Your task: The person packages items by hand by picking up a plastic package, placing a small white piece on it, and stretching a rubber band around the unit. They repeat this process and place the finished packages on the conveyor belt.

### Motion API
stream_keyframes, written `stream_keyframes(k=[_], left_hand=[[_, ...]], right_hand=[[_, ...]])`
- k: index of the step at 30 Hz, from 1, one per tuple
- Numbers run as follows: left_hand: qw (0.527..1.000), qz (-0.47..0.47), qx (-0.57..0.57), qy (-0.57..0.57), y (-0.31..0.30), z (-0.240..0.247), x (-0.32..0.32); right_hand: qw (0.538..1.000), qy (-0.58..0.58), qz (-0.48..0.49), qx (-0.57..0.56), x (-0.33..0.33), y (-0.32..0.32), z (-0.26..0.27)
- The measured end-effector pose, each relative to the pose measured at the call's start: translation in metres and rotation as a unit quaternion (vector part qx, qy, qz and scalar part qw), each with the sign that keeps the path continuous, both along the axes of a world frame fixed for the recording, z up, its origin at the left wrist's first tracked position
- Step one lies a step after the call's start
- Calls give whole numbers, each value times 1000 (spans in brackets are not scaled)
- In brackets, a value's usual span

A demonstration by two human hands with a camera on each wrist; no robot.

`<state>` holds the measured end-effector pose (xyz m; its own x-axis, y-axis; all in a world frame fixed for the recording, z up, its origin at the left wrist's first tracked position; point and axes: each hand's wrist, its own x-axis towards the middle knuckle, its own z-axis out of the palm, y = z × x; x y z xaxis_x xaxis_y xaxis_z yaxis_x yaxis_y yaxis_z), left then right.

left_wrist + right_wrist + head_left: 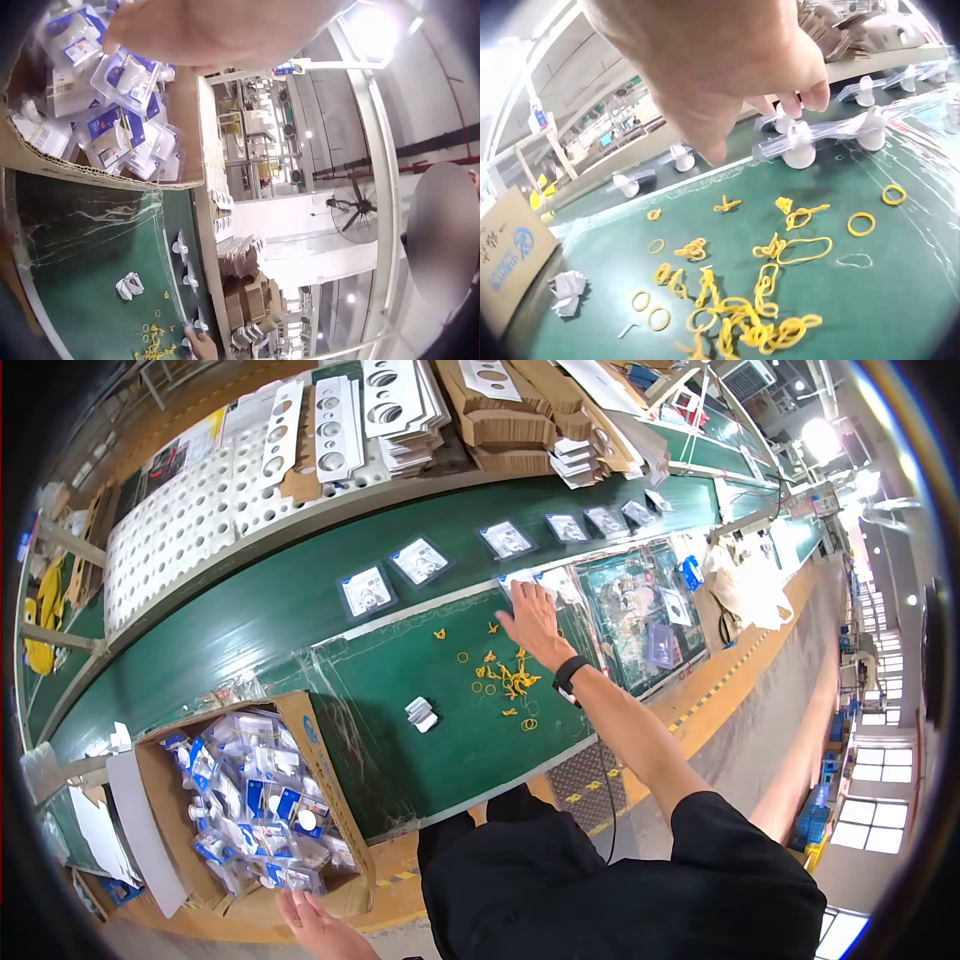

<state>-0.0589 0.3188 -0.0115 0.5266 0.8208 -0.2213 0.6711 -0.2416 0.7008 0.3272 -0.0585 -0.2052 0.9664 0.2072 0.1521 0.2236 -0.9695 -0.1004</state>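
Note:
My right hand [537,625] reaches over the near edge of the belt, its fingertips right at a clear blister pack [512,579]. In the right wrist view the thumb and fingers are apart, and a blister pack with a white round part [800,150] shows just beyond them. My left hand [318,928] is at the near side of a cardboard box [340,800]. Its fingers are loosely extended beside the heap of blue-and-white blister packs [262,800], with nothing visible in them. In the left wrist view part of that hand overlaps the packs [112,142].
Yellow rubber bands [512,678] lie scattered on the green table [400,780], with a small stack of folded white papers [422,714] to their left. Several blister packs [420,561] sit in a row along the green belt [270,610]. Cardboard inserts [500,425] are stacked behind it.

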Motion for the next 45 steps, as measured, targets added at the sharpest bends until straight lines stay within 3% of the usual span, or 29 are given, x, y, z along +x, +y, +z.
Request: stream_keyframes(k=[3,6,8,9,10,11,13,15,18,20,22,23,24,26,27,28,29,31,33,39,45], left_hand=[[976,147,-104,-118,-31,33,47],[958,32,-175,-223,-52,2,58],[914,-84,-293,-267,-86,14,88],[893,-135,-348,-252,-103,7,100],[871,-178,-393,-233,-120,-6,110],[842,-209,-440,-232,-138,-14,124],[783,-161,-531,-279,-171,-15,137],[755,-187,-566,-271,-191,-8,131],[758,-173,-569,-267,-226,12,102],[737,-183,-586,-281,-245,26,83],[784,-169,-554,-222,-255,18,61],[807,-156,-536,-195,-259,16,49],[793,-114,-566,-194,-264,24,41],[840,-99,-492,-207,-265,-7,12],[860,-91,-456,-211,-264,-27,-2],[871,-57,-439,-215,-257,-40,-12],[851,4,-464,-245,-251,-33,-14],[850,32,-461,-254,-231,-26,-22],[849,21,-475,-230,-216,-24,-30],[881,-1,-451,-139,-169,-26,-28],[872,-3,-476,-119,-115,-48,-5]], right_hand=[[999,29,12,21,17,-4,-15],[982,-12,62,176,-3,5,25],[934,131,7,333,-44,33,104],[902,109,38,415,-66,43,124],[862,86,69,496,-90,49,140],[782,237,-2,576,-119,44,156],[651,324,-49,685,-174,49,196],[522,338,-77,779,-215,47,216],[604,363,-41,708,-240,2,231],[620,395,-22,678,-259,-29,225],[663,403,29,631,-276,-53,213],[661,441,49,605,-279,-61,208],[658,478,71,577,-277,-67,202],[651,543,125,515,-267,-72,170],[624,551,101,544,-260,-65,156],[666,497,99,548,-253,-59,129],[704,442,97,548,-245,-52,99],[832,344,97,424,-219,-34,61],[878,230,175,383,-198,3,40],[901,133,266,315,-152,112,-9],[933,156,249,209,-127,133,-20]])
